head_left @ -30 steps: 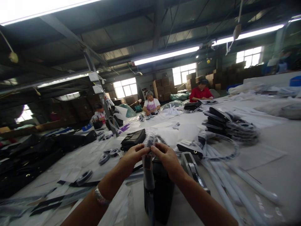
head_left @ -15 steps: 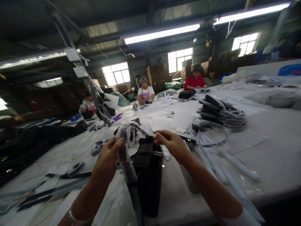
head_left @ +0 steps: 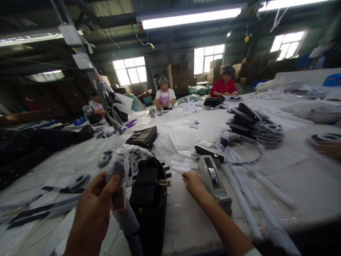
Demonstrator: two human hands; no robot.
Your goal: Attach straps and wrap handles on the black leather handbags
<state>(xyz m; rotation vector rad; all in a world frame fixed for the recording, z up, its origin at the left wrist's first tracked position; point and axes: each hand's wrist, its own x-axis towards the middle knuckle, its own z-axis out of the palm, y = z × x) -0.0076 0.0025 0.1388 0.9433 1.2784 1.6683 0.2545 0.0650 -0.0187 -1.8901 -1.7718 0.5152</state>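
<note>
The left hand (head_left: 90, 213) now sits lower and nearer the camera than half a second ago. Its fingers (head_left: 113, 179) are clamped on the plastic-wrapped strap (head_left: 123, 164) (a pale, crinkled bundle), which rises just left of the black bag (head_left: 149, 199). The bag stands upright on the bench (head_left: 306, 185), metal clasp facing right. The right hand (head_left: 194, 183) has left the bag's top and dropped to the bench, fingers loosely apart and empty, just beside the tape dispenser (head_left: 213, 177).
</note>
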